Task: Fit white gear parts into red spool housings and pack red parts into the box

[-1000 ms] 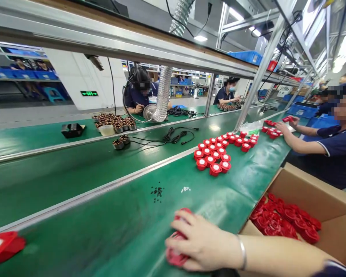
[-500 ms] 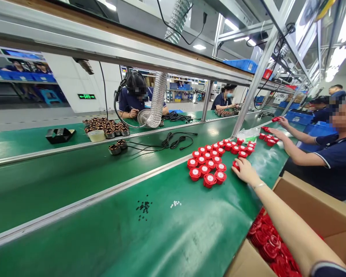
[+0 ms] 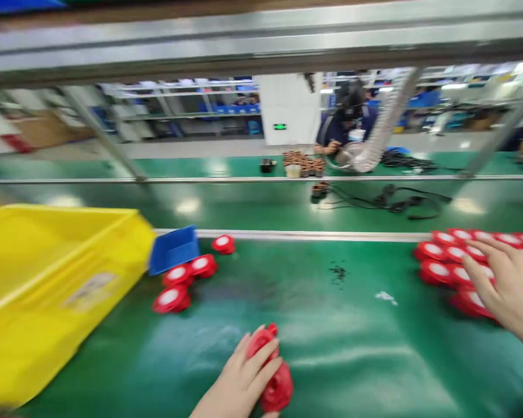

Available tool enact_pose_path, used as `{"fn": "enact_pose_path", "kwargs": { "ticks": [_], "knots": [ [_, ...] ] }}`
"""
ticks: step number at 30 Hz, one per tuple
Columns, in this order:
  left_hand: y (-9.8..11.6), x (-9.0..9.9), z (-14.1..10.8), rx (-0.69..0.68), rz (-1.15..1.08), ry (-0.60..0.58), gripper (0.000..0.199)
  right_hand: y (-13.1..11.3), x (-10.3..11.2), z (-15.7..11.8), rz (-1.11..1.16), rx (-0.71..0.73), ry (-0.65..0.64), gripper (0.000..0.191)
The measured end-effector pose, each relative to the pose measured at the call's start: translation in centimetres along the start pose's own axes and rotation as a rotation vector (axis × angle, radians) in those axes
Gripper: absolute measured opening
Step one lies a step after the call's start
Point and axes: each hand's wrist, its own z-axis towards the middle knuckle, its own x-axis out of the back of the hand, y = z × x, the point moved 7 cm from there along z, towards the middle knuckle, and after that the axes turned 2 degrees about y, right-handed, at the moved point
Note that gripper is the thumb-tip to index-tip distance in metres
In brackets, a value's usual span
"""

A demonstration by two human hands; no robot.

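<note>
My left hand (image 3: pixel 239 374) is at the front of the green bench, its fingers curled over red round plastic parts (image 3: pixel 279 388) that lie against each other. At the right, my right hand (image 3: pixel 512 287) hovers over or rests on a cluster of red round parts with white centres (image 3: pixel 436 270); contact is hard to judge through the blur. Its fingers are stretched out and somewhat apart, and nothing shows in them. Between the hands lie a scatter of small black pieces (image 3: pixel 339 271) and a little group of small white pieces (image 3: pixel 386 298).
A big yellow bin (image 3: pixel 91 296) fills the left side, with a small blue tray (image 3: pixel 174 249) beside it. Several red parts (image 3: pixel 201 265) stand near the tray. Black cables (image 3: pixel 387 200) lie across the middle strip. A co-worker (image 3: pixel 346 116) sits opposite, beside a flexible duct (image 3: pixel 387 128).
The view has swung left, bringing in the yellow bin and blue tray. My left hand has appeared, holding red parts. My right hand, earlier on a single red part, is now over the cluster.
</note>
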Motion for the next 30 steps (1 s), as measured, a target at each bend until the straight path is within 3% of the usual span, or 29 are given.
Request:
{"fn": "enact_pose_path", "kwargs": {
  "ticks": [2,5,8,11,14,17,20,22,25,30],
  "knots": [
    [0.0,-0.1,-0.1,0.003,-0.013,-0.075,0.068,-8.2,-3.1,1.8,0.16,0.154,-0.095,0.056],
    [0.0,-0.1,0.0,-0.001,-0.015,-0.122,0.066,-22.6,-6.9,3.8,0.359,0.385,-0.287,0.057],
    [0.1,0.1,-0.1,-0.032,0.063,-0.01,0.042,-35.8,-10.7,5.5,0.501,0.592,-0.483,0.061],
    [0.0,-0.2,-0.6,-0.05,0.153,0.157,0.028,-44.0,-16.0,8.3,0.517,0.556,-0.611,0.065],
    [-0.3,-1.3,-1.0,-0.031,0.188,0.261,0.027,-48.3,-20.7,10.2,0.497,0.481,-0.631,0.07],
    [-0.5,-2.7,-1.2,0.003,0.213,0.369,0.028,-50.6,-22.9,9.5,0.5,0.503,-0.643,0.063],
    [-0.6,-3.4,-1.3,0.058,0.204,0.517,0.025,-51.6,-22.6,7.6,0.498,0.547,-0.621,0.052],
    [-0.5,-3.4,-1.3,0.063,0.179,0.579,0.02,-52.0,-21.8,6.6,0.495,0.568,-0.595,0.056],
    [-0.3,-2.6,-1.2,0.021,0.129,0.601,0.013,-52.8,-20.3,5.7,0.514,0.649,-0.572,0.066],
    [-0.4,-1.7,-1.2,0.005,0.106,0.563,0.013,-55.0,-19.7,5.6,0.547,0.806,-0.567,0.048]
  ]
}}
